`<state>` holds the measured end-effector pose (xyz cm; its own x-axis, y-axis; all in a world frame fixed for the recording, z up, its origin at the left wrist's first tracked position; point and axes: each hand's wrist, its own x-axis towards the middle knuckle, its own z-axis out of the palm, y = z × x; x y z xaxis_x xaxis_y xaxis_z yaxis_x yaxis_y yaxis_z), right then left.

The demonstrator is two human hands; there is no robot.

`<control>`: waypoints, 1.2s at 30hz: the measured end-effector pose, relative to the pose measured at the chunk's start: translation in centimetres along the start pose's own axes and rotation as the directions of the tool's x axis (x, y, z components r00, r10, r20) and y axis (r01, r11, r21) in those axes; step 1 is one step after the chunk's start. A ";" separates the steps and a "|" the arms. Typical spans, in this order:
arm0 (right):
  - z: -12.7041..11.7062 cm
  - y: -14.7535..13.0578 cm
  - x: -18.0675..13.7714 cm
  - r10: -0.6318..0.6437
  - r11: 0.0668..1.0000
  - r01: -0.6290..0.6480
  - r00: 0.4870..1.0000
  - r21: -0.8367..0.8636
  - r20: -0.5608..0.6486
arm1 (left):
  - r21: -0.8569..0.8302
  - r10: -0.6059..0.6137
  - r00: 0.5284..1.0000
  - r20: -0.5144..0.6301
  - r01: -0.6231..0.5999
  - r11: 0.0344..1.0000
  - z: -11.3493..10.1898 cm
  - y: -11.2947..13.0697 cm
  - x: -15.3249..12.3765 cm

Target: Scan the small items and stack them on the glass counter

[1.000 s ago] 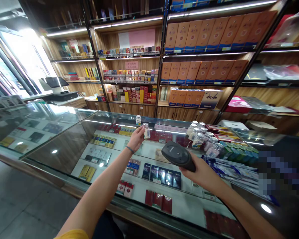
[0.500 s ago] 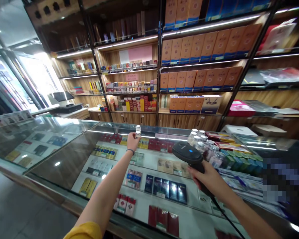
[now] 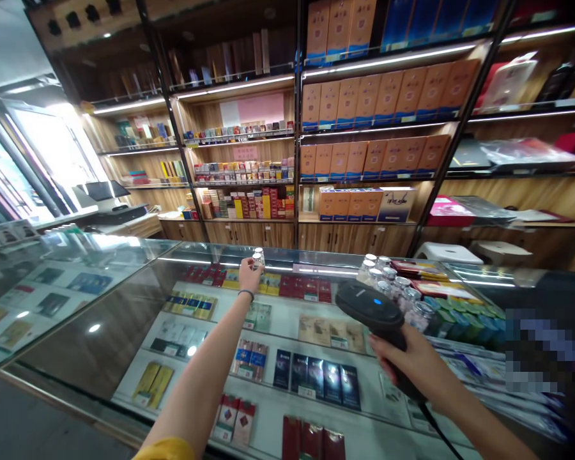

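My left hand (image 3: 248, 275) reaches far across the glass counter (image 3: 124, 306) and is closed round a small clear bottle with a white cap (image 3: 257, 260). A second like bottle stands right behind it near the counter's far edge. My right hand (image 3: 414, 364) grips the handle of a black barcode scanner (image 3: 376, 308), whose head points forward with a blue light on top. Its cable hangs down from my wrist. A cluster of several similar small bottles (image 3: 393, 284) stands on the glass just beyond the scanner.
Cigarette packs lie in rows under the glass. Long flat cartons (image 3: 460, 319) are piled on the counter at right. Shelves of orange boxes (image 3: 378, 96) and packs fill the back wall. A till and monitor (image 3: 105, 198) stand at far left. A blurred patch covers the right edge.
My left hand has carried the small bottle away from me to the counter's far edge, beside the other bottle. The scanner has tipped from lying flat to pointing forward, and my view rose.
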<state>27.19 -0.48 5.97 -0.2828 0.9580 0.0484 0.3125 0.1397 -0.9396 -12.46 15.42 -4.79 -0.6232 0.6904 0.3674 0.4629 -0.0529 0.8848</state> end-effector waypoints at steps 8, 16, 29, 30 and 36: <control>-2.1 0.1 0.7 -0.009 0.998 0.011 0.999 0.061 -0.032 | -0.053 -0.013 0.999 0.033 0.015 0.998 0.0 0.2 0.0; -5.4 -2.0 0.5 -0.020 0.976 0.048 0.991 0.211 -0.133 | 0.122 0.275 0.950 -0.149 -0.259 0.958 -0.8 3.4 -3.4; -12.5 -4.2 -1.9 -0.010 0.973 0.058 0.978 0.225 -0.207 | -0.426 0.459 0.754 0.470 -0.261 0.866 11.4 14.6 -19.6; -12.9 -4.1 -2.2 -0.010 0.976 0.057 0.977 0.212 -0.214 | -0.442 0.439 0.762 0.476 -0.224 0.868 12.3 14.9 -20.1; -15.2 -2.4 -4.2 -0.015 0.992 0.045 0.969 0.116 -0.245 | -0.422 0.368 0.786 0.496 -0.152 0.894 16.7 16.2 -21.3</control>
<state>41.36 -1.00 13.15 -0.0564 0.9880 0.1439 0.1919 0.1522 -0.9695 18.88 11.92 -3.06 -0.0070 0.8813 0.4725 0.2428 -0.4568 0.8558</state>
